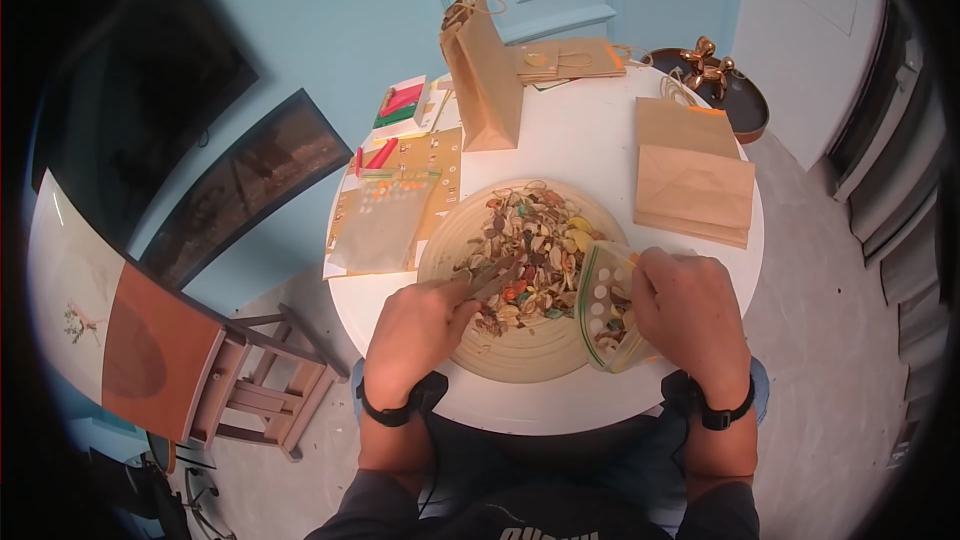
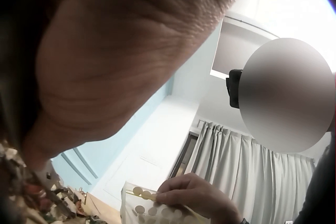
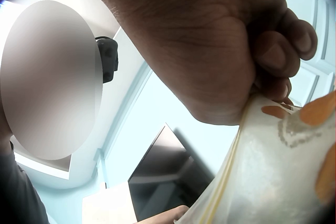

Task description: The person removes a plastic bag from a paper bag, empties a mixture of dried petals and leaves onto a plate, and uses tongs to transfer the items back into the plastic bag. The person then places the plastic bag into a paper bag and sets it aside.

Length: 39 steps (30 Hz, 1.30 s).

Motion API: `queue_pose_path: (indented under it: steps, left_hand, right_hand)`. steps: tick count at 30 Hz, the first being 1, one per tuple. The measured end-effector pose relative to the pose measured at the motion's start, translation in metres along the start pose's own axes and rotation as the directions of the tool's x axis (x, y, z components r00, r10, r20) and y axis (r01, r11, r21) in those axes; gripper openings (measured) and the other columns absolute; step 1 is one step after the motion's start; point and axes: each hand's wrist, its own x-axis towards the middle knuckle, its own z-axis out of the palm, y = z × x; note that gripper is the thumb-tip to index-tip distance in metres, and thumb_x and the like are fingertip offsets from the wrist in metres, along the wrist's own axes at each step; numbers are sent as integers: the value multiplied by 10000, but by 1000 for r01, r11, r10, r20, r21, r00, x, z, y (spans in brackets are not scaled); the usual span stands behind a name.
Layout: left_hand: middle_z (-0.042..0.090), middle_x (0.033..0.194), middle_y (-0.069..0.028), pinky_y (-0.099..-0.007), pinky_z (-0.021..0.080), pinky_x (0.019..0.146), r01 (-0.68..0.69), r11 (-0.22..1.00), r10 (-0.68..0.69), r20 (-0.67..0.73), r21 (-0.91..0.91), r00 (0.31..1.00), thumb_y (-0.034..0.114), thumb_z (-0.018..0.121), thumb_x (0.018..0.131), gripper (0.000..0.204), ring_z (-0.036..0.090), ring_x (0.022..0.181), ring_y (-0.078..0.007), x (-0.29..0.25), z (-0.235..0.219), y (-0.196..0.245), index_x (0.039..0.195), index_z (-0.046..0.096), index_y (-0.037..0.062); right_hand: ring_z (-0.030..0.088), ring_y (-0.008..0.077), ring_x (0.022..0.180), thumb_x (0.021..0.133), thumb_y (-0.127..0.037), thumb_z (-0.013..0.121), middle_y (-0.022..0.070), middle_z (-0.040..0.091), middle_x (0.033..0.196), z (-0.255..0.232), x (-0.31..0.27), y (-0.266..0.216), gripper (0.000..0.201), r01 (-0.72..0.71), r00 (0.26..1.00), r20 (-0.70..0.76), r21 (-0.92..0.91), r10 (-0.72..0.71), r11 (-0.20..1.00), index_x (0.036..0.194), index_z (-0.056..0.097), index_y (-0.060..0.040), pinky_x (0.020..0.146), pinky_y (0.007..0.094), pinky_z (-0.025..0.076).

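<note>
Left grip [image 1: 420,328] holds tongs [image 1: 497,281] — right grip [image 1: 695,310], pouch [image 1: 606,308]

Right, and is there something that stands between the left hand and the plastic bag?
Nothing visible blocks the way from the left hand to the plastic bag in the right hand; a pile of dried petals lies between them on the round tray.

On the round white worktop [image 1: 590,140] lies a round beige tray [image 1: 510,365] bearing a heap of multicoloured dried petals [image 1: 545,240]. A clear dotted plastic pouch [image 1: 605,315], petals inside, is at the tray's right edge. Behind left stands a tall brown paper bag [image 1: 485,80]; flat brown paper bags [image 1: 695,170] lie behind right; left, a flat frosted plastic pouch [image 1: 385,225].
</note>
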Motion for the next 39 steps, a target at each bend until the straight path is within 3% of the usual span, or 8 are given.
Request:
queue_pose_path:
  steps: [4,11,14,21,30,39]
  left_hand:
    - [779,929,-209,-533,595,760,19,1000,-19,-16,7,1000,175,841,982,165,758,873,-453,-7,-13,14,1050,809,29]
    - [774,918,-170,-494,600,717,-243,965,250,70,-94,966,201,894,956,273,760,814,-417,-18,-9,49,1138,813,16]
    - [779,920,-167,-485,603,715,-245,968,247,30,-63,969,229,916,930,320,769,801,-393,-20,-7,56,1138,813,9]
    - [795,937,-169,-494,609,751,24,980,-27,10,198,1000,255,927,890,355,786,838,-403,-17,-9,24,1154,844,33]
    - [787,923,-180,-539,609,764,36,977,-56,90,211,994,264,874,938,244,768,868,-446,-7,5,10,964,803,32]
    - [782,909,-185,-539,605,753,21,975,-39,78,221,996,253,852,981,235,760,845,-448,-6,9,7,944,790,30]
  right_hand:
    - [711,430,690,1001,-109,709,208,714,726,2,-1,0,207,-9,1000,-12,45,9,999,823,674,-11,705,527,571]
    - [699,433,683,992,-99,716,207,715,730,0,-3,2,203,-15,1000,-25,11,15,1000,816,672,-10,700,529,566]
    - [697,433,679,991,-98,720,206,711,726,-1,-3,4,207,-4,999,-35,4,4,1000,812,668,-7,698,528,565]
    - [697,431,667,993,-104,721,202,705,715,-4,-4,5,211,-30,999,-22,27,31,999,811,670,-9,702,526,565]
    - [699,429,673,1005,-111,712,204,708,714,-1,-3,4,217,-15,1000,-17,7,15,1000,813,677,-15,702,526,563]
    - [693,428,671,1006,-101,705,206,701,710,-2,-3,3,221,-14,1000,-12,6,14,1000,809,669,-9,701,524,562]
